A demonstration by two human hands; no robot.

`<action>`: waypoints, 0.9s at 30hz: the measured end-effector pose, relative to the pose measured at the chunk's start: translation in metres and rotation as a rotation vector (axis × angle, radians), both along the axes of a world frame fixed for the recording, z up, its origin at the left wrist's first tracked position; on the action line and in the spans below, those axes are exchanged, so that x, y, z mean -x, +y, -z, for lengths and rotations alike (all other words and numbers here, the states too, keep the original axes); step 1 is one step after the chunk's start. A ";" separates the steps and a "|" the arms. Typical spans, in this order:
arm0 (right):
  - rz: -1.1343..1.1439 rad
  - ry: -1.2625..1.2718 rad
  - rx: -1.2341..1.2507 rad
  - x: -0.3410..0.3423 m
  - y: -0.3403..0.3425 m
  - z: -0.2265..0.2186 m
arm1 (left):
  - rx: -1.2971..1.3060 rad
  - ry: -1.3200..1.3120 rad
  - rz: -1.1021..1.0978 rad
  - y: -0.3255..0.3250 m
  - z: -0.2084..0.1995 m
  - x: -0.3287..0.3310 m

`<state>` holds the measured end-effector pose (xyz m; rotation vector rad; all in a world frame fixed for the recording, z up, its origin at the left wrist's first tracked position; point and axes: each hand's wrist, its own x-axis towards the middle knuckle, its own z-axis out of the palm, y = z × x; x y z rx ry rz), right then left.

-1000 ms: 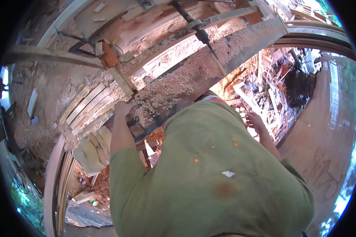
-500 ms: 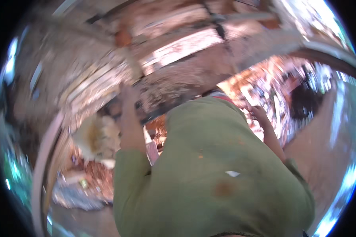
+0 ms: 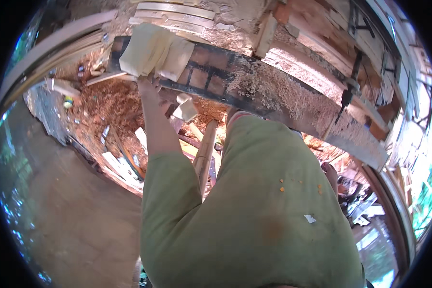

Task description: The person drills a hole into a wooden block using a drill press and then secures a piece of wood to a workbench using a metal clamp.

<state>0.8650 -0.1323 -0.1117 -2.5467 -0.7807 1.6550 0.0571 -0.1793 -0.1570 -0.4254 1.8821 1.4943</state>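
Note:
My left hand (image 3: 151, 85) reaches to the near edge of a dark workbench beam (image 3: 216, 79). Its fingers look spread and meet the lower edge of a pale, blocky piece that looks like wood (image 3: 146, 50). This piece rests on the beam's left end, with a second pale piece (image 3: 176, 58) against its right side. Just below the hand, a small light wood block (image 3: 186, 109) sits above the shavings. On the right, only a little of my right hand (image 3: 330, 173) shows past the green shirt; its fingers are hidden.
Wood shavings (image 3: 273, 84) cover the middle of the beam, and more shavings (image 3: 115, 103) lie below it. A round wooden pole (image 3: 206, 151) slants beside my left arm. Boards (image 3: 175, 12) lie beyond the beam. A dark clamp-like bar (image 3: 353, 79) stands at the far right.
The view has swung round and sharpened. My left hand has shifted from the beam's far side to its near edge by the pale piece. My right hand has slipped mostly behind the shirt.

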 end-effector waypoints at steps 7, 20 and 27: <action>-0.173 -0.035 -0.121 0.087 0.122 -0.023 | 0.028 0.095 0.187 -0.067 -0.009 0.060; -0.341 0.085 -0.136 0.142 0.146 0.002 | -0.090 0.211 0.087 -0.014 -0.067 0.025; -0.182 0.047 0.026 0.107 0.085 0.021 | -0.122 0.151 0.090 -0.008 -0.069 0.031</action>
